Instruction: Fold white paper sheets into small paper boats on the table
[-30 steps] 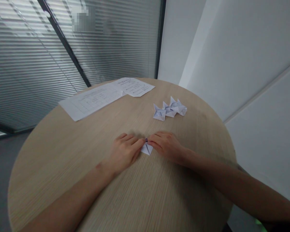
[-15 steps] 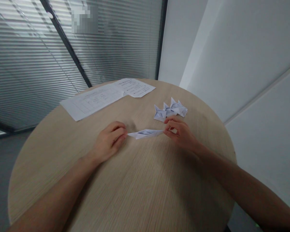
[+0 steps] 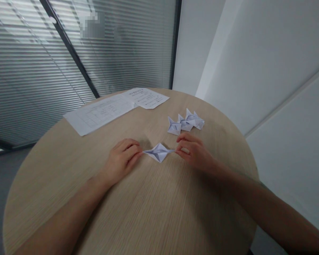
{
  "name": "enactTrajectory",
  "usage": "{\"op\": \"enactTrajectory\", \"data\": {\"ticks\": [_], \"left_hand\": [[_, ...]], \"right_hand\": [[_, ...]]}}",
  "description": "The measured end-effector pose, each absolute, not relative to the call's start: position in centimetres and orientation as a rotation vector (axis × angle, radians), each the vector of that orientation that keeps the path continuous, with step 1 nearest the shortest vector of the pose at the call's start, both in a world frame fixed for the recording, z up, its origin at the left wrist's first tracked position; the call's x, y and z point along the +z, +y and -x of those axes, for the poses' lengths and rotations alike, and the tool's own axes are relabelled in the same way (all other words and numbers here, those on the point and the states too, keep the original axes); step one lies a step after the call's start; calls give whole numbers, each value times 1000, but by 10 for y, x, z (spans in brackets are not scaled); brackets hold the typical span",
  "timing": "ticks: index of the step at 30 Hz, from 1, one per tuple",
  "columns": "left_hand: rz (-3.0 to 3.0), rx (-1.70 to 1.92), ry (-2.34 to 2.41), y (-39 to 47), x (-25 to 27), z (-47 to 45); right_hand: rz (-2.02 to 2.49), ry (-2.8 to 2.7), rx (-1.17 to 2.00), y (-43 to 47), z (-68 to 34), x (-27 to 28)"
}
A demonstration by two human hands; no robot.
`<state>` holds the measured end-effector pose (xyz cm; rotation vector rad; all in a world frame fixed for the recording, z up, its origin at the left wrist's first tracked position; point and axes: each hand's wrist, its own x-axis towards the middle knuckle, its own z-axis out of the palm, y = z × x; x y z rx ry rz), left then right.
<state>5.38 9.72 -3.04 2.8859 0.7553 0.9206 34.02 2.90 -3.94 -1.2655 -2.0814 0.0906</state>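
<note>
Your left hand (image 3: pixel 124 156) and right hand (image 3: pixel 192 150) each pinch one tip of the folded paper (image 3: pixel 160 153), on the near side of the paper figures (image 3: pixel 186 124). An uneven tug could tear a tip or skew the creases; your right hand, drifting forward, might knock the figures. Your fingers (image 3: pixel 138 150) cover both tips; overlap obscures the figures' count.

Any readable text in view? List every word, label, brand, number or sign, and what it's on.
Nothing legible.
Left sheet: printed, with a faint grid; too small and blurred to read.
Right sheet: a heading above lines of print; also unreadable.
Folded paper between the left hand and right hand: no lettering visible.
Folded pieces beyond: none visible.
</note>
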Motion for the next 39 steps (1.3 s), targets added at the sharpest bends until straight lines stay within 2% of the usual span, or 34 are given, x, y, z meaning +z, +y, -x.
{"op": "enactTrajectory", "data": {"ticks": [9, 17, 23, 27, 31, 34, 39], "left_hand": [[-2745, 992, 870, 95, -29, -54], [-2765, 952, 831, 94, -29, -56], [-2717, 985, 839, 94, -27, -55], [-2511, 1081, 996, 97, -29, -54], [-2071, 1310, 1275, 112, -41, -47], [-1793, 1526, 1312, 129, -51, -37], [-1839, 1710, 1353, 144, -33, -10]], "right_hand": [[1452, -1390, -181, 58, -377, -28], [1617, -1351, -240, 81, -386, -50], [1577, -1354, -198, 79, -385, -51], [1570, -1144, -91, 78, -388, -53], [1465, -882, 82, 76, -396, -56], [1322, -747, 154, 77, -409, -51], [1151, -805, 155, 65, -436, -18]]}}
